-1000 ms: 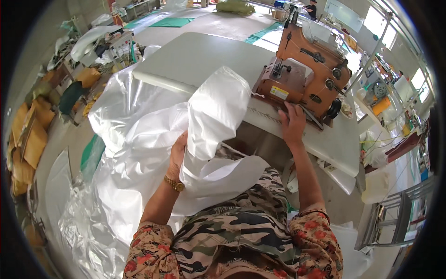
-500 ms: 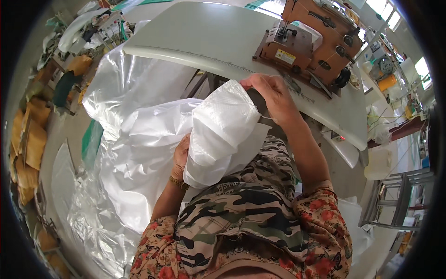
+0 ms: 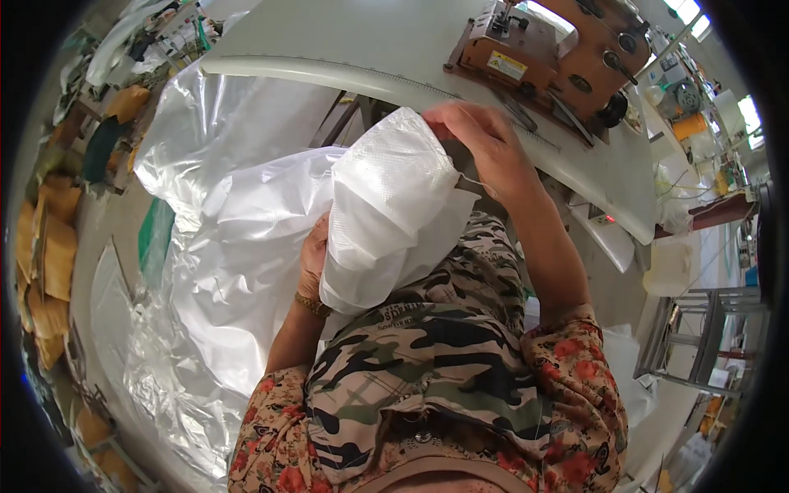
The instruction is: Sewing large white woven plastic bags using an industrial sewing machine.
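A white woven plastic sack [image 3: 386, 193] is bunched up in front of my camouflage apron, its stitched corner pointing toward the table. My left hand [image 3: 313, 256], with a gold-coloured watch on the wrist, grips the sack's left side; the fingers are partly hidden behind the fabric. At the sack's upper right corner, my right hand [image 3: 483, 146] has its fingertips pinched on the edge, slightly blurred. A short white thread [image 3: 470, 181] trails off the sack's right corner, below that hand. Shiny translucent plastic sheeting [image 3: 222, 271] spreads down to the left of the sack.
A pale worktable [image 3: 345, 37] with a ruler scale along its near edge lies ahead. On its right stands a brown sewing machine [image 3: 567, 66], with scissors [image 3: 516, 111] close by. Brown folded pieces [image 3: 53, 255] are stacked far left. A grey metal stool [image 3: 699, 337] stands at the right.
The view has shifted a little, so the table and machine sit higher in the picture. Both hands keep their hold on the sack, which has hardly moved against my body.
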Demonstrator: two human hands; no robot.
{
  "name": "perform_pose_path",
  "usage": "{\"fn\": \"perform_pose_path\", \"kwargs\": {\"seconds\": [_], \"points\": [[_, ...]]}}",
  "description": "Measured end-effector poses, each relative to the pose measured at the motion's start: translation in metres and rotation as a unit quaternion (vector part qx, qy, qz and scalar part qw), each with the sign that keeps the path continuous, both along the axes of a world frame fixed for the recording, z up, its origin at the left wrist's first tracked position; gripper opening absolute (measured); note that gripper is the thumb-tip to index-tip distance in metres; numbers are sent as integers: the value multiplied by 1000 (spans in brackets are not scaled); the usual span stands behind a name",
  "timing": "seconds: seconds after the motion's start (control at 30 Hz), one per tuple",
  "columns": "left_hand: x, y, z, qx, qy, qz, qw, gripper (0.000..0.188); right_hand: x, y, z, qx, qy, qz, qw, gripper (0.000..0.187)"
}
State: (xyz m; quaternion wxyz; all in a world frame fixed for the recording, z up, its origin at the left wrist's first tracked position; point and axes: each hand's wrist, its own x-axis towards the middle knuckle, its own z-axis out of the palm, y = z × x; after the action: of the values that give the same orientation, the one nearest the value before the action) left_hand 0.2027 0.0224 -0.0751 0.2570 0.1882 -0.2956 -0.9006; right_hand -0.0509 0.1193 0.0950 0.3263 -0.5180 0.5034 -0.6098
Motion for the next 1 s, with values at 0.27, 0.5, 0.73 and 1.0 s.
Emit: {"fn": "perform_pose_path", "kwargs": {"seconds": [0.27, 0.5, 0.73, 1.0], "points": [[-1, 2, -4, -207, -99, 50, 972, 46, 1, 16, 13, 11, 173, -84, 981, 30], [-8, 9, 24, -153, -62, 61, 984, 49, -19, 19, -4, 48, 91, 12, 995, 32], [-9, 8, 6, 13, 9, 89, 996, 51, -16, 32, 5, 28, 167, 21, 985, 31], [-4, 1, 2, 26, 29, 93, 995, 54, -138, 35, -80, 13, 459, -399, 794, 28]]}}
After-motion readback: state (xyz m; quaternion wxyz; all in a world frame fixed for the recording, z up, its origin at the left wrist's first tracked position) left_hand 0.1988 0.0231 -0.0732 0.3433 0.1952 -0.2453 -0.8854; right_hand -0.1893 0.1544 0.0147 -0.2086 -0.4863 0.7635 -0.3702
